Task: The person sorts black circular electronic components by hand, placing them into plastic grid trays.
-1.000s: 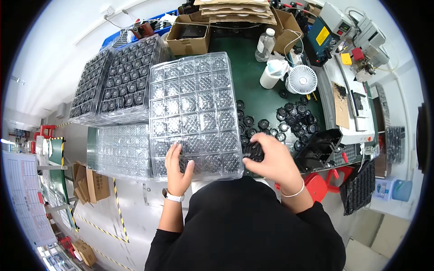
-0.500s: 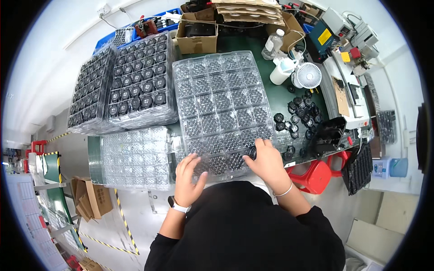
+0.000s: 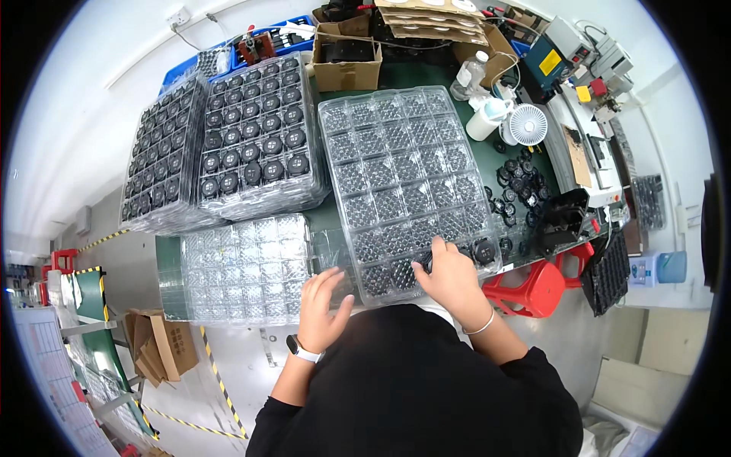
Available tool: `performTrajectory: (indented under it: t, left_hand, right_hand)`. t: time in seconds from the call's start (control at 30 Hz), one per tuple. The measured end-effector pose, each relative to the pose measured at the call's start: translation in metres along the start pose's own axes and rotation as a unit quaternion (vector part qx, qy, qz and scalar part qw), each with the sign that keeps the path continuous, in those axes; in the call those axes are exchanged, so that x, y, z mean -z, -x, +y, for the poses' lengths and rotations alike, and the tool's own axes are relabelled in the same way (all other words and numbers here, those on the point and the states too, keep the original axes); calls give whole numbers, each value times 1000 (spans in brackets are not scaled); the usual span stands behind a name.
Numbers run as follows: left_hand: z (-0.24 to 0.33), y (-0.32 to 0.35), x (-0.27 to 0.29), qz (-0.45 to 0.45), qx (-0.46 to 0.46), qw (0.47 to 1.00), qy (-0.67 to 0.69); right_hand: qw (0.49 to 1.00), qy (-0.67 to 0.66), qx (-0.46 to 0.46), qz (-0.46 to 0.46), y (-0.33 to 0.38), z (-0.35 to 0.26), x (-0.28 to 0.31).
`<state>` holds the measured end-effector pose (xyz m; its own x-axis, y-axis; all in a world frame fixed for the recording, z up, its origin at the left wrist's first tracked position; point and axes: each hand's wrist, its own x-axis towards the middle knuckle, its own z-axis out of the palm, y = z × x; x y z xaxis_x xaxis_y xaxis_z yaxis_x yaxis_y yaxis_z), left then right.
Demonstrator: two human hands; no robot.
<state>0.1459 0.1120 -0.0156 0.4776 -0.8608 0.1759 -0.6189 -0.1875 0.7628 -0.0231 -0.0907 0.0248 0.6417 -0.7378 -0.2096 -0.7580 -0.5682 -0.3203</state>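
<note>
A large clear plastic tray (image 3: pixel 415 179) with rows of square pockets lies in front of me. My right hand (image 3: pixel 449 280) is over its near row, thumb and fingers closed round a round black part (image 3: pixel 427 263) that they largely hide. Just right of that hand, another round black part (image 3: pixel 483 250) sits in a corner pocket. My left hand (image 3: pixel 323 311) is open, fingers apart and holding nothing, left of the tray's near corner. Beside it lies a second clear tray (image 3: pixel 247 266), its pockets showing no black parts.
Stacked trays filled with round black parts (image 3: pixel 251 129) stand at the left. Loose black parts (image 3: pixel 521 183) lie right of the large tray, near a black bin (image 3: pixel 562 221). A white fan (image 3: pixel 528 125), bottle (image 3: pixel 470 75) and cardboard box (image 3: pixel 348 65) stand farther back. Red stools (image 3: pixel 537 288) are at right.
The view has shifted slightly. The large tray sits farther right, closer to the loose parts. A black part in its near right corner now shows. My left hand is farther from the tray.
</note>
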Motion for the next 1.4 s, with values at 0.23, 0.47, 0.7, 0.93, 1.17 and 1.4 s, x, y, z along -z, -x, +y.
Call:
performTrajectory:
  t: [0.23,0.47,0.7,0.93,1.17,1.4]
  left_hand:
    - [-11,7,10,-10,-9,1000,-11]
    - [-15,7,11,6,-11,1000,-3]
    - [-17,13,2,23,15,1000,-12]
    - [-5,3,-36,38,22,999,-19]
    - [18,-14,-69,63,19,987,-149]
    - [28,-2,-78,61,57,987,-135]
  right_hand:
    - [1000,27,13,-4,-4,-37,-14]
    - [993,33,102,-47,0,-77,-39]
    - [990,0,129,-64,-26,-79,-35]
    - [987,-84,126,-44,-55,-77,-12]
    - [962,-147,207,-105,-67,-29,-10]
    - [897,-99,408,-135,-55,42,-1]
